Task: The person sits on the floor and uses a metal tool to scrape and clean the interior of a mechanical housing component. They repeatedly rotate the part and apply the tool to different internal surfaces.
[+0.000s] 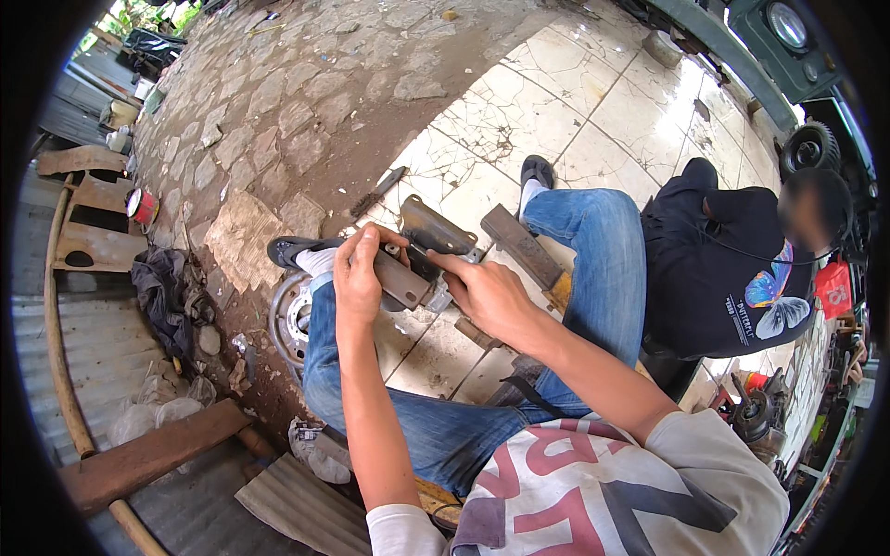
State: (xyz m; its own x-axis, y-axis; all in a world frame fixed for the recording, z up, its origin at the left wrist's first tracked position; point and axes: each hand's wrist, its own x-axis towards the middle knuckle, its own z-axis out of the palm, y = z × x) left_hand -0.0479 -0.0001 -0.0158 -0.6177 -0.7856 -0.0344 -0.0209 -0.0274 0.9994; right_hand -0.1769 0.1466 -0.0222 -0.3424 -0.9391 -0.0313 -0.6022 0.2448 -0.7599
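My left hand [360,269] is closed round a brown metal bracket [397,278] with a hole near its end, held between my knees. My right hand [477,295] is at the bracket's right side, index finger reaching onto it and the other fingers curled; what they grip is hidden. A silvery piece shows under the bracket's right end. Just beyond sits a curved dark metal part [431,222]. A wire brush [378,193] lies on the floor past it. Rusty steel bars [519,246] lie to the right on the tiles [464,139].
A person [705,269] in a dark top sits close on my right. A wheel rim [286,320] is by my left leg, with cloth [167,292], a red tin [141,206], corrugated sheets and a wooden plank [148,454] leftward. Machinery [769,46] stands upper right.
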